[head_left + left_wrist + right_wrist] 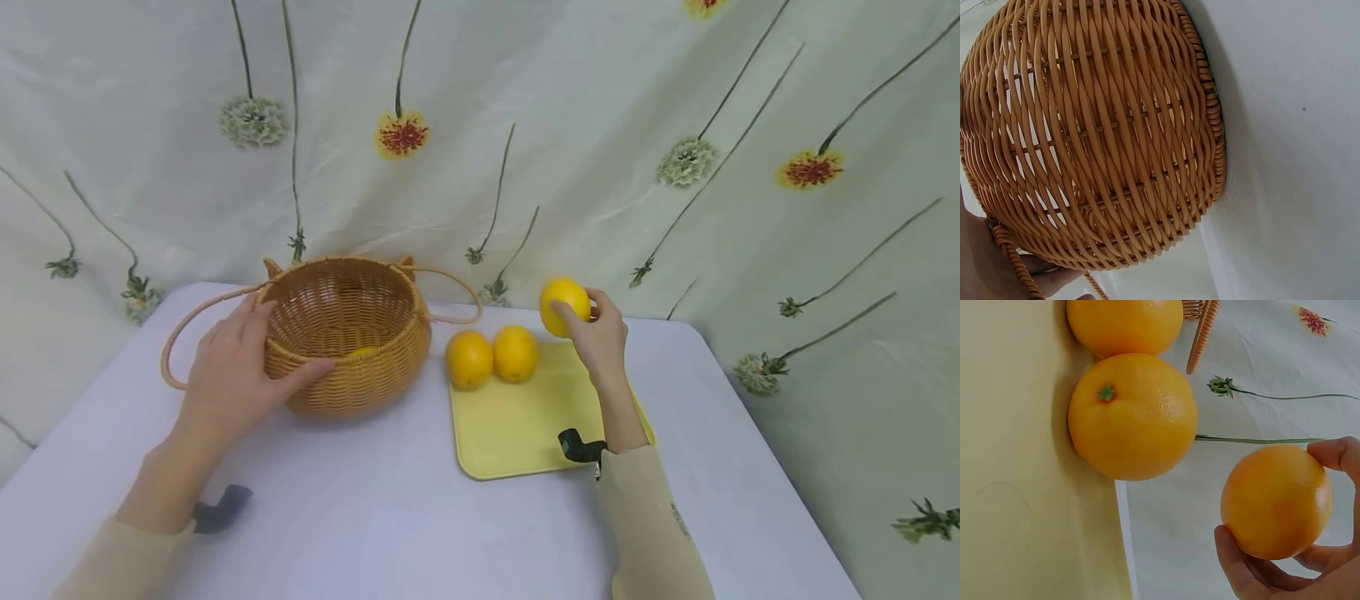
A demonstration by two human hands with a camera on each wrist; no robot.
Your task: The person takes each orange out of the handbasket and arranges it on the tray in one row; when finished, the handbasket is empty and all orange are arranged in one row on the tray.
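Note:
My right hand [602,337] grips an orange [564,302] between thumb and fingers, raised over the far right part of a yellow tray [517,433]. Two more oranges [1133,417] sit side by side at the tray's far left corner, one showing a green stem mark in the right wrist view. On the left stands a round wicker basket [360,387]. My left hand [232,367] holds its near left rim, thumb along the front edge and fingers at the left side. Inside the basket, a bit of something yellow [363,352] shows; the front wall hides the rest.
The basket's two thin handles [454,319] hang out to its left and right, the right one reaching toward the oranges. A white cloth covers the table [360,517]. Behind it hangs a flower-patterned curtain [465,75], close to the table's far edge.

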